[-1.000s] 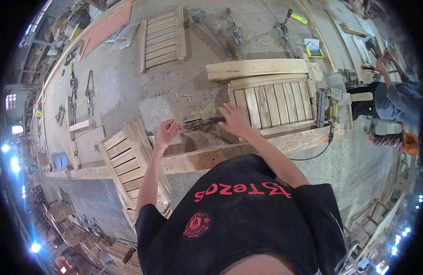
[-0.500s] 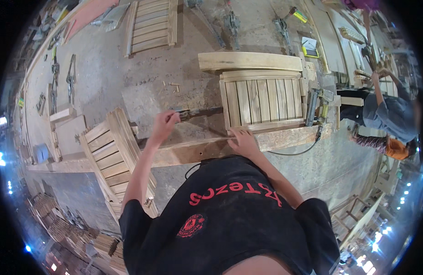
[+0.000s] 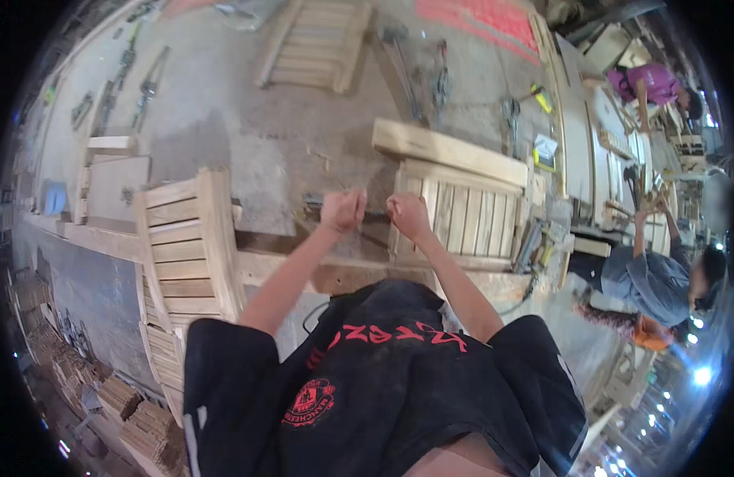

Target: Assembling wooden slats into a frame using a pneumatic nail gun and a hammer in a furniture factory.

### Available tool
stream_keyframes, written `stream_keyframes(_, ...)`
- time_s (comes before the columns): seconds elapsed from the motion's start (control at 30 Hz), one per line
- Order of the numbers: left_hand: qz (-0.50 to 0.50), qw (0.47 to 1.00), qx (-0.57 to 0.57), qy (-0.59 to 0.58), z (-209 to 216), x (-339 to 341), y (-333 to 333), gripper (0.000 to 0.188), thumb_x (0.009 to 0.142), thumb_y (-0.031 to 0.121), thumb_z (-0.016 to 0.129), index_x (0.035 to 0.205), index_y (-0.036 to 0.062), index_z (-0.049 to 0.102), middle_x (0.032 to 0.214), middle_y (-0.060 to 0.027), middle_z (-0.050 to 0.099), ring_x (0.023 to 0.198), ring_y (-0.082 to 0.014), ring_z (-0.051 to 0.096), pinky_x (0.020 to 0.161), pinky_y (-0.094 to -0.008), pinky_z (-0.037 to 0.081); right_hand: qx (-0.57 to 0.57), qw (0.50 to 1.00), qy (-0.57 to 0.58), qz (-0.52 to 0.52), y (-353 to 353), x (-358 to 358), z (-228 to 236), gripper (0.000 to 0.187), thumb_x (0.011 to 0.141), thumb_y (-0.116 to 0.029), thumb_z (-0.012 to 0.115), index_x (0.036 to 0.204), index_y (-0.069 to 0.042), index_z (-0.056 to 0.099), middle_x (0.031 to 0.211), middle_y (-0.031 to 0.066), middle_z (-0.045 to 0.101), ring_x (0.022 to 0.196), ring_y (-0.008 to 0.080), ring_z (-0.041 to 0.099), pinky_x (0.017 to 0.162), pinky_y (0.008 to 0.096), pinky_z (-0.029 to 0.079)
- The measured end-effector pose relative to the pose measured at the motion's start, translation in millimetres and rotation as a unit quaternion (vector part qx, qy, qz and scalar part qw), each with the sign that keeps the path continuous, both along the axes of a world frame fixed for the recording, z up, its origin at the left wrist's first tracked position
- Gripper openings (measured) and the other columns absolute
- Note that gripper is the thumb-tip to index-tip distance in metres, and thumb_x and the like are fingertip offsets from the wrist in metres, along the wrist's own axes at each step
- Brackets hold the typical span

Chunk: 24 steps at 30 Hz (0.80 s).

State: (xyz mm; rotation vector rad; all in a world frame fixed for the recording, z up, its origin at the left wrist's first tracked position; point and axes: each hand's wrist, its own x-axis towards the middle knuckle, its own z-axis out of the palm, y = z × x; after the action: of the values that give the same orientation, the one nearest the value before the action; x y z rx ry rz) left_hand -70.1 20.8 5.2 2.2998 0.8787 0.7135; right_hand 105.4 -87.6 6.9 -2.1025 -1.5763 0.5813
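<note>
Over the middle of the workbench [image 3: 291, 151] my two closed hands face each other, a small gap between them. My left hand [image 3: 345, 211] is curled above a dark metal bar [image 3: 312, 203] lying on the bench. Beside the left edge of a slatted wooden panel [image 3: 470, 219] is my right hand [image 3: 408, 215], also with its fingers curled in. Whatever either hand holds, if anything, is hidden by the fingers. A loose wooden board [image 3: 450, 153] lies along the panel's far side.
Stacked slatted panels [image 3: 178, 246] lean over the bench edge at left; another slatted panel [image 3: 315, 44] lies at the far side. A nail gun [image 3: 530, 245] rests right of the near panel. Metal clamps [image 3: 440, 79] lie farther back. Two co-workers, one in grey [image 3: 649, 274], are at right.
My left hand has moved right, toward the middle. My right hand has left the panel's near corner and closed, rising beside its left edge. The view has shifted and tilted.
</note>
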Motion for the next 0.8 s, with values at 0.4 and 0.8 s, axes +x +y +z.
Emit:
stream_keyframes(0.4,0.051,0.95,-0.303,-0.062,22,-20,-2,0.028,0.087,0.025,0.058,0.074,0.002,0.067,0.059,-0.0101,0.059,0.054,-0.0159,0.056,0.054,-0.0335,0.042,-0.241,0.951,-0.184,0.064,30,-44,-58,0.052,0.089,-0.04,0.052,0.129,-0.006,0.054,0.129,0.0174,0.059,0.123,0.0329,0.054,0.109,0.0581,0.026)
stream_keyframes(0.8,-0.119,0.866,-0.469,0.13,23,-20,26,0.037,0.091,0.035,0.059,0.07,0.0052,0.066,0.051,-0.0024,0.052,0.046,-0.0098,0.05,0.046,-0.0308,0.039,-0.014,0.968,0.124,-0.219,-138,13,24,0.05,0.086,-0.027,0.062,0.129,-0.005,0.049,0.112,0.0208,0.065,0.103,0.0387,0.062,0.087,0.0457,0.05)
